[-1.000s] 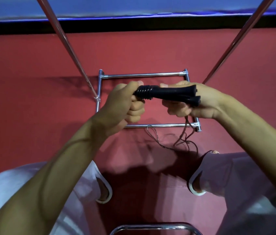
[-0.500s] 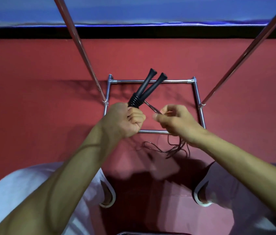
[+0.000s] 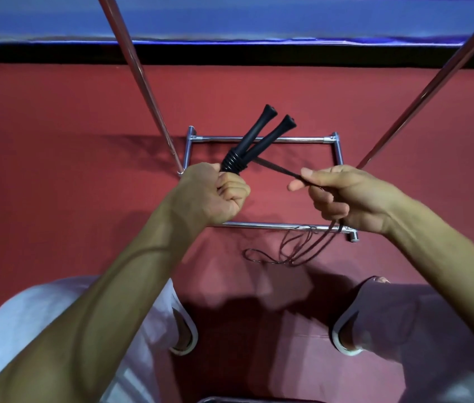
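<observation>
Left hand clenches both black jump-rope handles by their ribbed ends, tips fanning up over the chrome frame, while right hand pinches the taut cord, loops dangling below.

Chrome rectangular frame is lying on red floor; two slanted metal poles are meeting its sides, blue band running behind.

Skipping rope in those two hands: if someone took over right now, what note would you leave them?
Left hand grips both black handles together at their ribbed ends, tips pointing away.
Right hand pinches the cord, taut from the handles; the rest hangs in loose loops below.
Done: handles paired, cord gathered.
Left, probably: wind the cord round the handles.
</observation>
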Motion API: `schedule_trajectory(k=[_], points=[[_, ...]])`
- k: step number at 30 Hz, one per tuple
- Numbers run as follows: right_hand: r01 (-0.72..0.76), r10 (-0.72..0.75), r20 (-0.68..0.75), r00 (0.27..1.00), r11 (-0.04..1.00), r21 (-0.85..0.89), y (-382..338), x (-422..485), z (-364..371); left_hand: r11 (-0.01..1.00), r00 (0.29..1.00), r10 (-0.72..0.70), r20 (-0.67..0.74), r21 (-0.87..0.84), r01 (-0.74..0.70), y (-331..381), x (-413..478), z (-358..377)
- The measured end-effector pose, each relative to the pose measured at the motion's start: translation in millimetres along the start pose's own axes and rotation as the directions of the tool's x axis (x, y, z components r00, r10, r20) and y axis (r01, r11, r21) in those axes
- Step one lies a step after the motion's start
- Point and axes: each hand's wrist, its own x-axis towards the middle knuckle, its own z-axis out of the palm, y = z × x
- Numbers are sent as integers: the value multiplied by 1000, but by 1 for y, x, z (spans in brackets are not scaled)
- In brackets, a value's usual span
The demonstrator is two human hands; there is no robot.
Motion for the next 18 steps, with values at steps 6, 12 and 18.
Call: schedule_trajectory(k=[6,12,18], points=[[443,-605,4,796,579,-684,13,4,-1,999,1000,30,-7,-29,-30,1,-5,1],[298,-766,176,618,21,-954,16,5,-5,999,1000,3,-29,-44,-4,2,-6,3],[-47,48,45,998,999,-13,4,-7,21,996,996,31,-87,-80,-38,-3,-6,5]])
